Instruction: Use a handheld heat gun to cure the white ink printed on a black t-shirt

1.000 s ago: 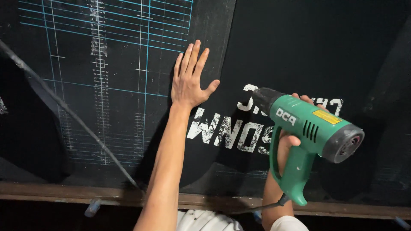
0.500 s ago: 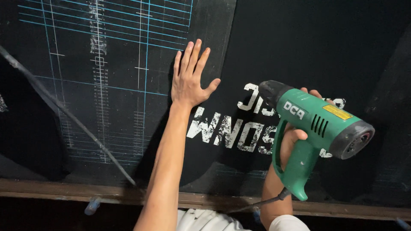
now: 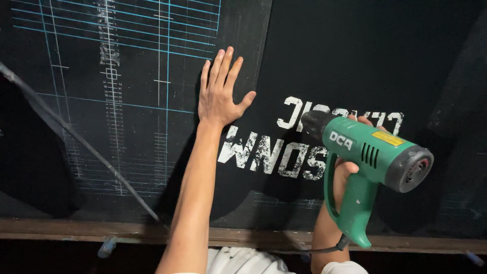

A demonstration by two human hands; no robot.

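Observation:
My left hand point(image 3: 219, 89) lies flat, fingers together, on a black sheet point(image 3: 132, 116) marked with fine blue and white grid lines, right at the sheet's right edge. My right hand point(image 3: 350, 167) grips the handle of a green heat gun point(image 3: 373, 157) with a black nozzle. The nozzle points left and slightly up toward a darker black sheet point(image 3: 355, 56) that carries worn white stencilled lettering. The gun's grey rear vent faces the camera at the right.
A dark cord or strap point(image 3: 76, 137) runs diagonally across the left part of the lined sheet. A worn wooden edge point(image 3: 76, 229) borders the work surface along the bottom. The heat gun's black cable point(image 3: 309, 249) trails left along that edge. White fabric point(image 3: 243, 261) shows at the bottom centre.
The heat gun has drifted to the right and slightly down, its nozzle still aimed left. My left hand stays pressed flat in the same place.

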